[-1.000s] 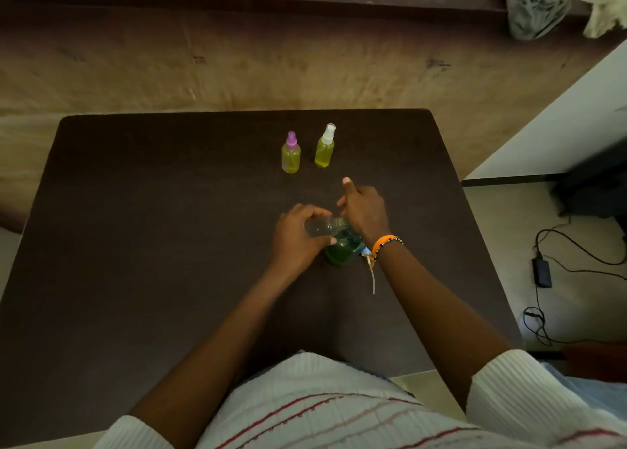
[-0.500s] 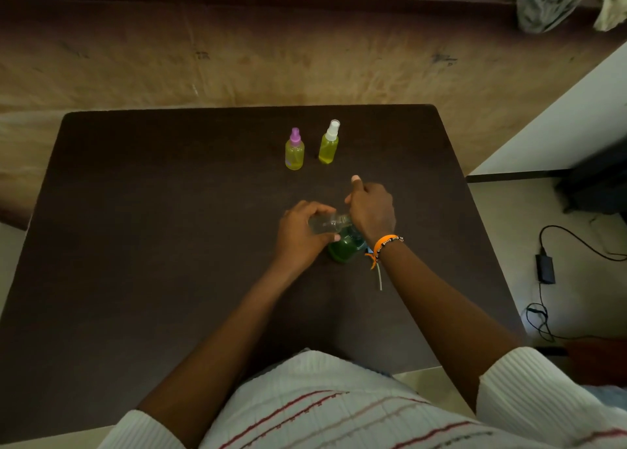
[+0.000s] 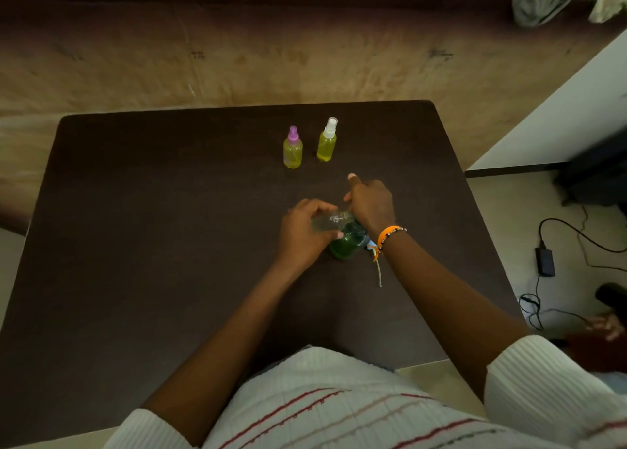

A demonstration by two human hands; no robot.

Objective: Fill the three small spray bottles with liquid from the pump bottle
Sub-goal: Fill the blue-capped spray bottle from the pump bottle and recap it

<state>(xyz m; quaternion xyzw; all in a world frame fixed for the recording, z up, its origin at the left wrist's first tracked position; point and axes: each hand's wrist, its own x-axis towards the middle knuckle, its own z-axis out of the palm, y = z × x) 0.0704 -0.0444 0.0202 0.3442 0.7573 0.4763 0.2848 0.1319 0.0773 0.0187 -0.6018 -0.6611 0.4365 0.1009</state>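
L hand (image 3: 302,235) gripped a small clear plastic spray bottle (image 3: 330,220), tilted w/ its open neck toward the green round-bodied pump bottle (image 3: 346,243), near the middle of the dark brown table (image 3: 169,245). R hand (image 3: 371,202), w/ orange beaded bracelet (image 3: 390,235) on wrist, sat on top of the pump bottle, fingers curled over the pump head, index finger sticking out; pump head itself hidden. Toward the far edge stood 2 yellow-filled small spray bottles side by side, apart: purple-capped one (image 3: 292,148) left of white-capped one (image 3: 327,140).
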